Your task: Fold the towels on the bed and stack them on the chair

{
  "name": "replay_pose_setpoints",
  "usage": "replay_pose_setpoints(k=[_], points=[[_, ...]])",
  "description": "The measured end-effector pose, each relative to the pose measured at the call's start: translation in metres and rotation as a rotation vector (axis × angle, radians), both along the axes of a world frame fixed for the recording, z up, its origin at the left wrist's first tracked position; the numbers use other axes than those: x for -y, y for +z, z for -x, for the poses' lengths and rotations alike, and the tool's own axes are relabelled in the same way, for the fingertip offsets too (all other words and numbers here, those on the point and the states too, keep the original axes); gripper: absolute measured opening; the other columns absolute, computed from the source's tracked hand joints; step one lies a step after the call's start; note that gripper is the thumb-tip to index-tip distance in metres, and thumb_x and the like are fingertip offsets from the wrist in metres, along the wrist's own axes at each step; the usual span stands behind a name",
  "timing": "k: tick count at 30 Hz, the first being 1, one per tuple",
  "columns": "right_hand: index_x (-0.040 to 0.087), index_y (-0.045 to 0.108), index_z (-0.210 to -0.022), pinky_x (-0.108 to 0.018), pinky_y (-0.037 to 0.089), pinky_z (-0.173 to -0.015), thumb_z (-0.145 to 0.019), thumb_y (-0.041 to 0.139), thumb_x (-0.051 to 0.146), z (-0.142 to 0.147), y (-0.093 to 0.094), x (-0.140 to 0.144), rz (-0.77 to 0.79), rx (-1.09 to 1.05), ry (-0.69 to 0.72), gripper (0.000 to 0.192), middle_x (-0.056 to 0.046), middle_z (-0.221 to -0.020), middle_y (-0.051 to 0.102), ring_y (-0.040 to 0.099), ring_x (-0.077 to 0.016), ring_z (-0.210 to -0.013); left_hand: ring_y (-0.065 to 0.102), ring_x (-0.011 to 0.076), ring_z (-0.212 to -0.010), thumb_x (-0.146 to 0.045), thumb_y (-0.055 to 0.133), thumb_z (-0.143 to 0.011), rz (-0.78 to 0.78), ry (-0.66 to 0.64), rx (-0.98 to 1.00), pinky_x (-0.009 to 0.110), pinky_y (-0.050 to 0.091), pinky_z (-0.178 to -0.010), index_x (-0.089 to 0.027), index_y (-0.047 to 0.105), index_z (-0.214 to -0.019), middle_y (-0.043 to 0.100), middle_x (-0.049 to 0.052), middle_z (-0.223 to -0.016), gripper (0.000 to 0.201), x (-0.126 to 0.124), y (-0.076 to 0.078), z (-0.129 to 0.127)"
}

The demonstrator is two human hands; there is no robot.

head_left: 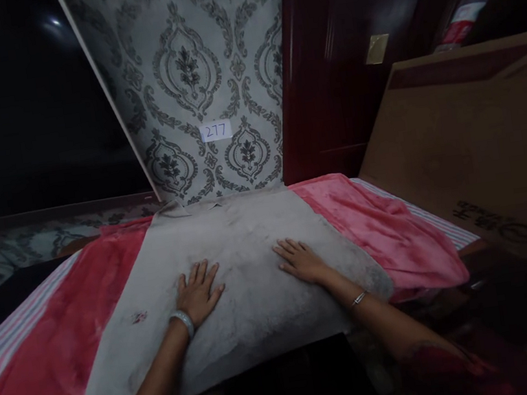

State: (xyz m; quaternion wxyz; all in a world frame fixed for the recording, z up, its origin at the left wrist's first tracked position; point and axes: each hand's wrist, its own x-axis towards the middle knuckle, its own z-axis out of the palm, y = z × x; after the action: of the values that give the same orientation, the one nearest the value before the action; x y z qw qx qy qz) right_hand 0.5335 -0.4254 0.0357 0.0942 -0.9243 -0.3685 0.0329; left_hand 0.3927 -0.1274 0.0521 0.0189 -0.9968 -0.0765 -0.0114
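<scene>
Forearms [152, 383] are extended from the bottom edge, and the left hand [199, 295] and right hand [302, 262] are laid open, palms down, upon grey cloth [254, 310] spread across the frame's centre.

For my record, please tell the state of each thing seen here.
Left hand, open, palm down
Right hand, open, palm down
Grey cloth, spread, lightly wrinkled
Pink blanket, partly covered, wrinkled
Striped sheet, partly covered
Television, screen dark
Plastic bottle, capped
Cardboard box, opening unclear

Grey cloth [244, 233], centre: matt, short-napped
Pink blanket [65, 356], 8 o'clock: plush cloth
Panel [325, 77], 1 o'clock: glossy, wood-like
Carton [476, 141], 3 o'clock: matt cardboard
Bottle [465, 12], 2 o'clock: clear plastic
</scene>
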Motion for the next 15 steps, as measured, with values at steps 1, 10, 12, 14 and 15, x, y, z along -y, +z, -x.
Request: replay_pose_setpoints(k=[1, 10, 12, 14, 15], points=[[0.029, 0.033, -0.156, -0.05, 0.017, -0.121, -0.1, 0.042, 0.045, -0.004, 0.0, 0.006, -0.035, -0.008, -0.01, 0.059, -0.004, -0.164, 0.022, 0.017, -0.0255, -0.152, 0.02, 0.0332, -0.152, -0.046, 0.038, -0.098, -0.001, 0.002, -0.004, 0.062, 0.019, -0.118, -0.026, 0.033, -0.155, 0.022, 0.01, -0.165, 0.061, 0.0, 0.001, 0.0], [0.012, 0.058, -0.136, -0.028, 0.044, -0.1, -0.092, 0.051, 0.022, -0.102, 0.023, 0.062, -0.329, 0.044, -0.473, 0.046, -0.013, -0.131, 0.064, 0.06, -0.0207, -0.118, 0.03, 0.0325, -0.148, -0.047, 0.038, -0.096, 0.06, 0.018, -0.033, 0.057, 0.029, -0.115, -0.022, 0.041, -0.152, 0.033, 0.015, -0.161, 0.061, 0.008, 0.028, -0.049], [0.012, 0.062, -0.128, -0.026, 0.048, -0.088, -0.092, 0.049, 0.02, -0.13, 0.027, 0.067, -0.335, 0.028, -0.592, 0.039, -0.012, -0.118, 0.07, 0.066, -0.0196, -0.105, 0.023, 0.0325, -0.151, -0.048, 0.039, -0.096, 0.074, -0.01, -0.045, 0.058, 0.023, -0.118, -0.02, 0.036, -0.154, 0.027, 0.016, -0.163, 0.065, 0.017, 0.031, -0.076], [0.013, 0.063, -0.123, -0.024, 0.049, -0.078, -0.093, 0.049, 0.021, -0.156, 0.029, 0.067, -0.333, 0.001, -0.685, 0.035, -0.01, -0.111, 0.072, 0.068, -0.0185, -0.097, 0.02, 0.0341, -0.152, -0.051, 0.04, -0.095, 0.085, -0.014, -0.069, 0.06, 0.021, -0.118, -0.02, 0.033, -0.156, 0.023, 0.016, -0.164, 0.068, 0.028, 0.03, -0.102], [0.014, 0.063, -0.123, -0.023, 0.049, -0.076, -0.093, 0.049, 0.021, -0.168, 0.029, 0.065, -0.332, -0.014, -0.722, 0.034, -0.01, -0.111, 0.072, 0.068, -0.0181, -0.097, 0.019, 0.0347, -0.152, -0.052, 0.039, -0.095, 0.088, -0.012, -0.074, 0.061, 0.021, -0.118, -0.02, 0.032, -0.156, 0.022, 0.017, -0.164, 0.069, 0.033, 0.027, -0.114]])
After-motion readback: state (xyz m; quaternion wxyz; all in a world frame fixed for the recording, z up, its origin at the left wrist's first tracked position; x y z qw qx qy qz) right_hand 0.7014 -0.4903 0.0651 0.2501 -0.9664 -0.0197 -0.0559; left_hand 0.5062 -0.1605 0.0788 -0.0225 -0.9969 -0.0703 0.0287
